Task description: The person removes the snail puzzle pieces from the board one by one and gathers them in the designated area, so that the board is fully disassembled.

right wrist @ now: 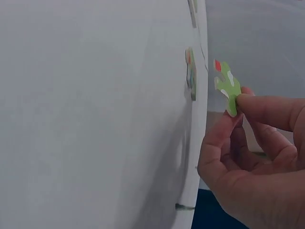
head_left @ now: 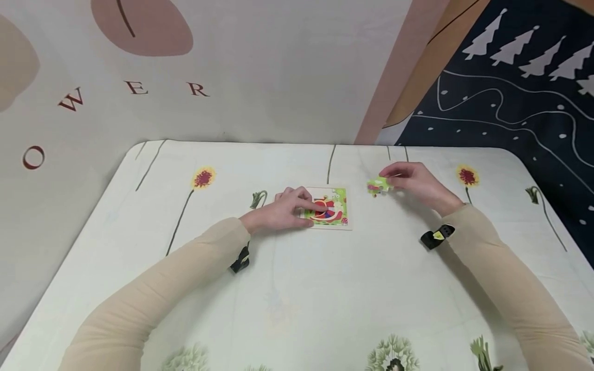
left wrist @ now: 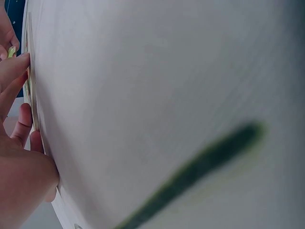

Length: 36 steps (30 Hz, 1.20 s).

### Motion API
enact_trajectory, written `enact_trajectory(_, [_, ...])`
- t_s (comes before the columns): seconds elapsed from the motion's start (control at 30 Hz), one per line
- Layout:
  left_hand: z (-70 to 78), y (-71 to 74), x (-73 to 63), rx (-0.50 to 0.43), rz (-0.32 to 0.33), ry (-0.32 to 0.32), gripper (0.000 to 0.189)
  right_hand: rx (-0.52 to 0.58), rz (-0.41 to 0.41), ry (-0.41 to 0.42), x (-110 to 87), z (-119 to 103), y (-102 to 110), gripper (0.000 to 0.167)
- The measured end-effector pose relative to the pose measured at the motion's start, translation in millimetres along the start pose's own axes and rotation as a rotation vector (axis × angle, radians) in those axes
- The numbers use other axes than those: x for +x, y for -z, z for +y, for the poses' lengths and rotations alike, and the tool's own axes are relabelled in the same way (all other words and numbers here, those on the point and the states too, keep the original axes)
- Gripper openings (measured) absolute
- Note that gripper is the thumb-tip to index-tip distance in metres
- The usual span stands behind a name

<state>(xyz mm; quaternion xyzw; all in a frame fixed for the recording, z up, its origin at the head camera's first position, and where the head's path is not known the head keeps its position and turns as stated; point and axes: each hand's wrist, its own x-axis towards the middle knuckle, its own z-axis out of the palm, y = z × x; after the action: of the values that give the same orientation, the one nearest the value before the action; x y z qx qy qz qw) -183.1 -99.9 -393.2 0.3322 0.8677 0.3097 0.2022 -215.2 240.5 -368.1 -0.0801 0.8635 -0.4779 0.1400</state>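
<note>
A small square jigsaw puzzle [head_left: 335, 219] with a red and green picture in a pale frame lies on the table. Across its left side rests my left hand [head_left: 289, 208], index finger stretched over the picture and thumb near the front edge. In the left wrist view that hand [left wrist: 21, 162] lies along the edge of the board [left wrist: 33, 90]. To the right of the puzzle, my right hand [head_left: 413, 181] pinches a green puzzle piece [right wrist: 229, 88] between thumb and fingertips, raised above the table. Beneath it, another puzzle piece [right wrist: 191, 74] lies on the tabletop.
A white cloth with printed flowers [head_left: 203, 178] covers the table [head_left: 297, 299]. Behind the table hangs a pale printed backdrop [head_left: 278, 77], with a dark blue tree-patterned cloth [head_left: 510, 103] at the right. Each wrist wears a black strap [head_left: 437, 237].
</note>
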Motion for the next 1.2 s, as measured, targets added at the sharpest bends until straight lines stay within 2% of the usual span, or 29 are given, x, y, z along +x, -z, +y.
enact_trajectory(0.43, [1.2,2.2,-1.2,0.005,-0.001,0.003,0.044,0.002,0.003,-0.022,-2.6,10.7,12.0,0.031])
enact_trajectory(0.83, [0.8,0.5,0.0,0.007,-0.006,0.018,0.044,-0.114,-0.023,-0.074,1.9,11.8,9.5,0.027])
enact_trajectory(1.2, [3.7,-0.1,0.1,0.020,-0.003,0.044,0.044,-0.199,-0.017,-0.056,6.4,12.1,6.8,0.022])
